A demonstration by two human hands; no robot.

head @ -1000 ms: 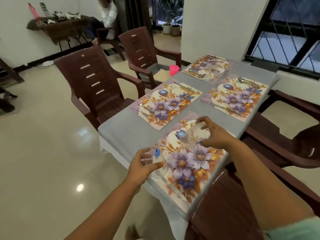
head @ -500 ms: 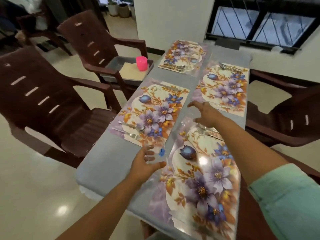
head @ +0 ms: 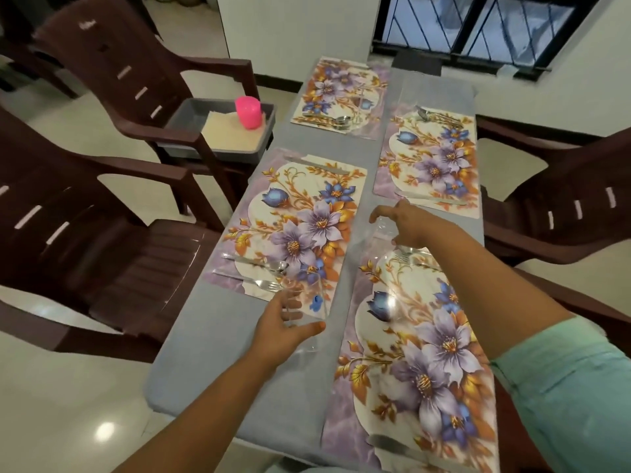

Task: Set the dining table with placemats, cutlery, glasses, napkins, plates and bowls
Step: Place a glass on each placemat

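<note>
The left hand [head: 283,327] gripped a clear glass [head: 305,302], upright, low in mid-frame on the grey cloth between two placemats. Right of centre, the right hand [head: 406,227] curled over a second glass [head: 382,230] just above the nearest placemat [head: 420,370], so each hand was already at its own glass.

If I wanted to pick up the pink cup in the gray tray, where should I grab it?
Wrap a hand around the pink cup's round side wall, coming from above on the table side. It stands upright in the gray tray on the chair, whose arm probably blocks the near side.
</note>
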